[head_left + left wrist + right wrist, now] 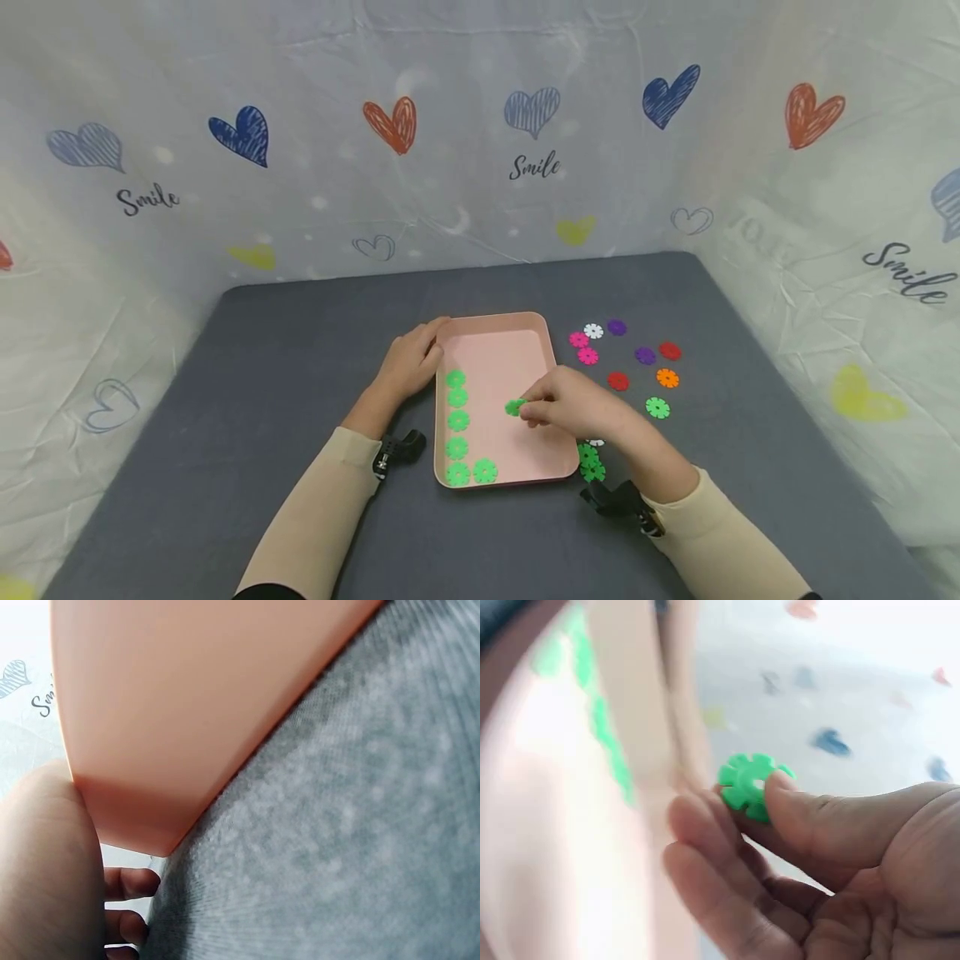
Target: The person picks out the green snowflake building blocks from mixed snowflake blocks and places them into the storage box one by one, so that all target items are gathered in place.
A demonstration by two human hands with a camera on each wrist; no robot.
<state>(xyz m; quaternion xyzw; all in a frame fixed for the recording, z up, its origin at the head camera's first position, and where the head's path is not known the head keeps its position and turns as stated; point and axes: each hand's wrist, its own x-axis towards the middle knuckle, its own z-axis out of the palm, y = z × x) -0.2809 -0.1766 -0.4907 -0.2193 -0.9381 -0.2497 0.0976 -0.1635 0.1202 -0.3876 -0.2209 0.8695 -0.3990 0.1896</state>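
Observation:
The right hand [573,402] pinches a green notched plastic disc [742,784] between thumb and fingers, above the pink tray [491,350]. In the head view the held disc [514,407] appears over the tray's middle. The left hand [411,358] grips the tray at its far left corner; in the left wrist view its fingers [131,883] curl past the tray's corner. Inside the tray, several green discs [458,420] form a column along the left side. One more green disc [485,471] lies beside the column's near end.
Right of the tray lie loose notched discs: pink [588,356], white [593,331], purple [646,356], red [618,381], orange [667,378] and a lighter green [657,407]. More green discs [592,467] cluster by the tray's near right corner, partly under the right forearm.

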